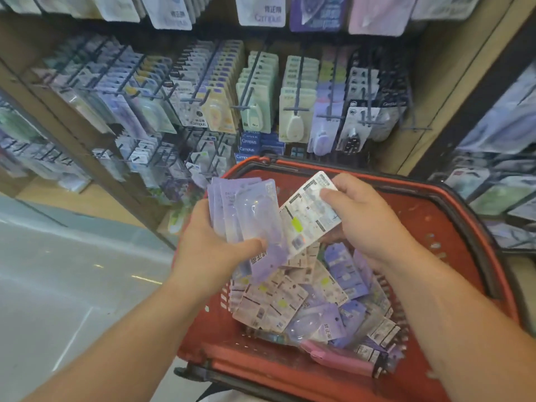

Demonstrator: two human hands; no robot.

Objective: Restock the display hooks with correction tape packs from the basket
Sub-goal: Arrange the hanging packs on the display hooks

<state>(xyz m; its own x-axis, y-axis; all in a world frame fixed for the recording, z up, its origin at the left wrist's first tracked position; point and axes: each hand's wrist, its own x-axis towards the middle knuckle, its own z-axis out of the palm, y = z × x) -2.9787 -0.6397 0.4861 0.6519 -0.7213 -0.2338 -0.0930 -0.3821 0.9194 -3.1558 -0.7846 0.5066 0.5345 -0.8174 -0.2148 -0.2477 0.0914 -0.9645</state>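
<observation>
1. Red plastic shopping basket [429,227] sits low in front of the person, just below the display.
2. Loose in it lies a heap of purple and white carded correction tape packs [304,300], some face up and others showing their printed backs. A flat pink item [339,358] lies against the near wall; the blur makes it hard to say what it is.
3. Above the basket's left side, the left hand [208,245] grips a fanned stack of purple blister packs [249,210]. The thumb presses across the front pack and the fingers curl behind the stack.
4. Over the middle of the basket, the right hand [368,216] pinches a single white-backed pack [307,216], printed back upward. The thumb lies on its upper right corner and the fingers go underneath.
5. That single pack is tilted, and its left edge meets the fanned stack.
6. Beyond the basket, dark metal display hooks [249,79] stick out from wooden shelving [412,117]. They carry rows of hanging packs [295,117] in purple, yellow, green, cream and black.
7. Pale grey floor [58,285] shows to the left of the basket.
</observation>
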